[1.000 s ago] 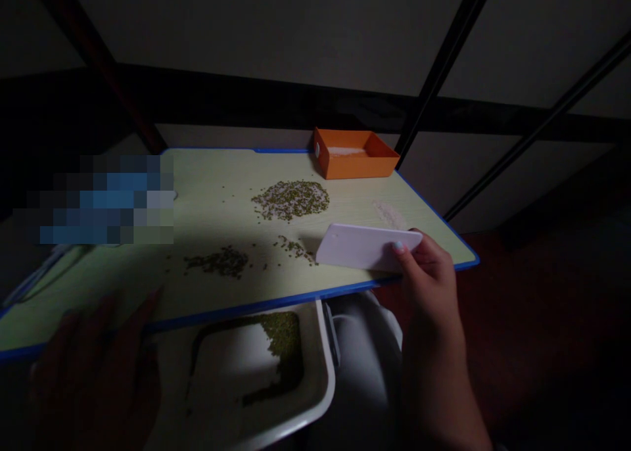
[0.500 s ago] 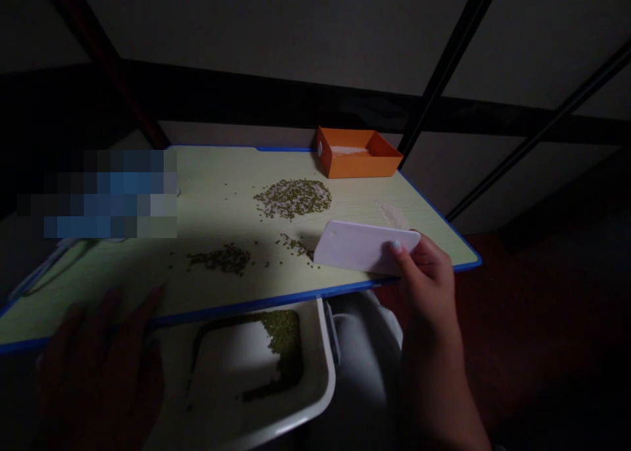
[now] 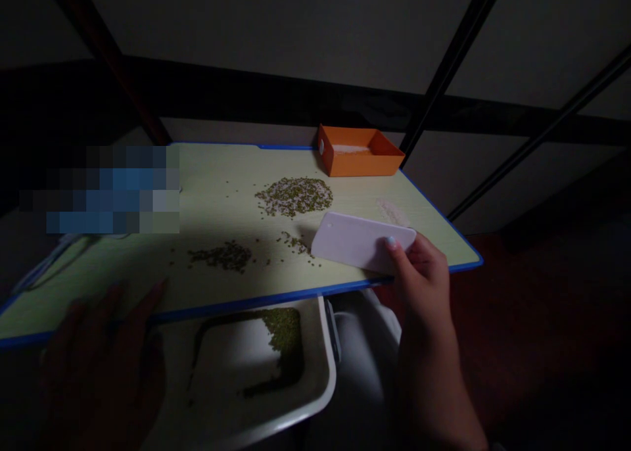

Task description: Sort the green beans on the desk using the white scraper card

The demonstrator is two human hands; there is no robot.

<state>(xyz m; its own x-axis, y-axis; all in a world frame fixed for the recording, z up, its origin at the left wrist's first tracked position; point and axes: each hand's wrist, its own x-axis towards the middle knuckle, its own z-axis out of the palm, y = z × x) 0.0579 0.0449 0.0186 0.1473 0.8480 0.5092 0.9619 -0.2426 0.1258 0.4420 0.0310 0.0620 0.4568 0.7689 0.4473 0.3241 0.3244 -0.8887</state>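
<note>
My right hand (image 3: 422, 270) pinches a white plastic dough scraper (image 3: 357, 239) with a hole in one corner, thumb on its face. The scraper's left end is beside a few scattered mung beans (image 3: 296, 242) on the table (image 3: 197, 171). Behind them lies a larger pile of mung beans (image 3: 296, 196) with pale grains among them. A darker small pile of beans (image 3: 224, 256) sits nearer the front edge. My left hand (image 3: 106, 359), in deep shadow, rests with its fingers spread over the table's front edge and holds nothing.
A white tub (image 3: 325, 372) with green beans along its inner side stands below the front edge. An orange box (image 3: 365, 166) holding white grains stands at the back right. Pale grains (image 3: 392, 211) lie near the right edge. A blurred-out patch (image 3: 118, 191) covers the left.
My right hand has shifted the scraper slightly left and away from me. My left hand stays in nearly the same place. The piles look unchanged.
</note>
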